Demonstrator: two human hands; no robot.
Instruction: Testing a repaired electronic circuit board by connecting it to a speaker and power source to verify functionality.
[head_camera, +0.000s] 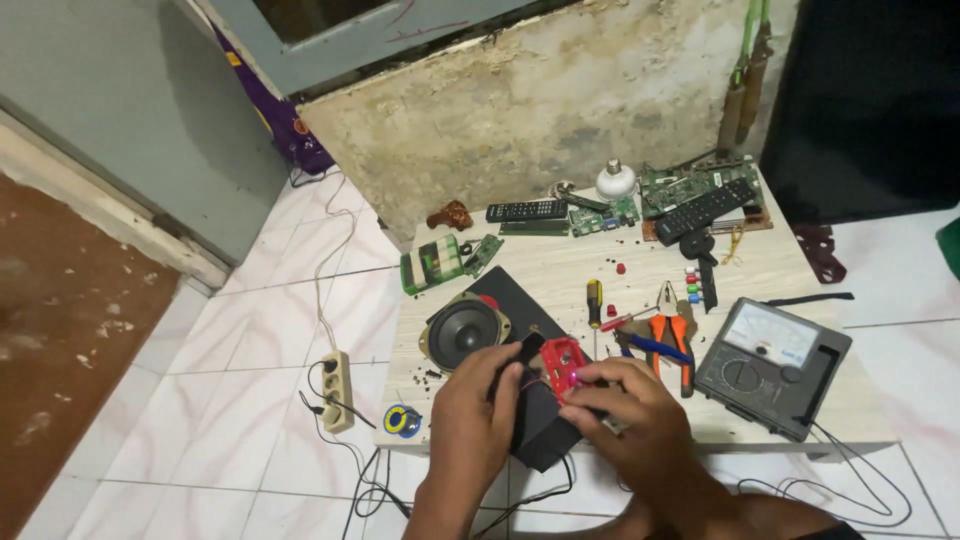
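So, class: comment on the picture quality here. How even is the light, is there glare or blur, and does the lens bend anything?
Head view: soft, even indoor light with faint shadows; mild glare on the multimeter window and floor tiles; the left hand and right hand on the red plastic part look slightly soft; wide-angle lens slants the table edges and the wall.

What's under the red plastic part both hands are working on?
Under the red plastic part lies a black speaker box on the table. The left hand and right hand cover the box's surface directly below it.
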